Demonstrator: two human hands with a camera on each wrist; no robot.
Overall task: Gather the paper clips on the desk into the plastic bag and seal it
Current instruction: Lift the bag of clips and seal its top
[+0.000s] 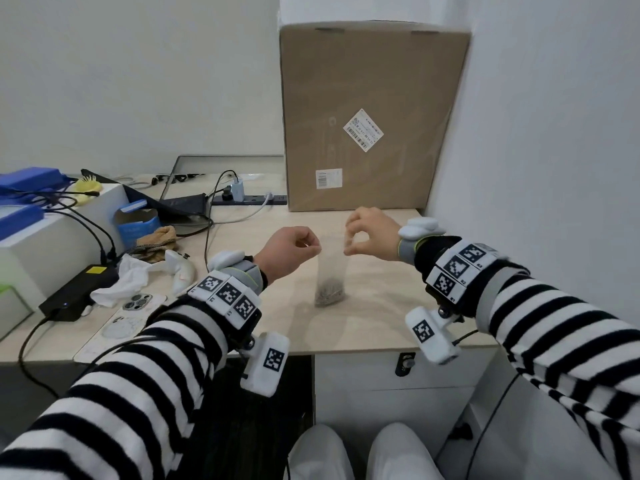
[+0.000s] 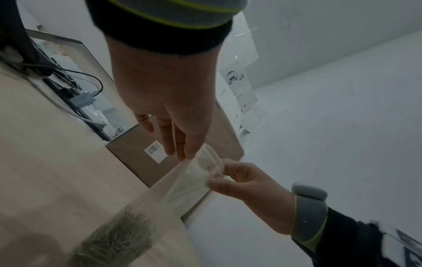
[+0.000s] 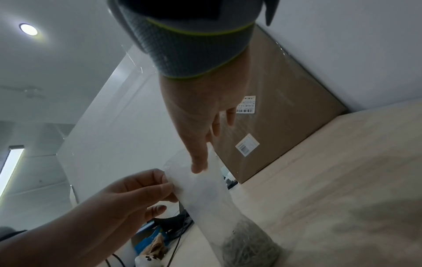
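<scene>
A clear plastic bag (image 1: 330, 271) is held upright over the pale surface (image 1: 381, 306), its lower end resting on or just above that surface; contact cannot be told. The paper clips (image 1: 328, 295) are gathered in a grey heap at the bottom of the bag, and none is seen loose on the surface around it. The left hand (image 1: 289, 245) is curled, and the left top corner of the bag is pinched between thumb and fingers (image 3: 160, 182). The right hand (image 1: 372, 233) pinches the opposite top corner between thumb and forefinger, the remaining fingers (image 2: 230, 168) being bent but holding nothing. In the left wrist view the mouth of the bag is seen bowed open between the two pinches, so the seal is judged not yet closed. A cardboard box (image 1: 372, 116) stands at the back of the surface, well behind the bag.

Risks are judged as follows. If the two lips are pressed while misaligned, the closure may catch only in part, and a gap may be left through which clips escape. If one pinch slips on the thin film, the heavy lower end may swing or tip, and the contents may be spilled. Air trapped inside may force the strip open again. A clip lodged in the seal track would prevent closure
</scene>
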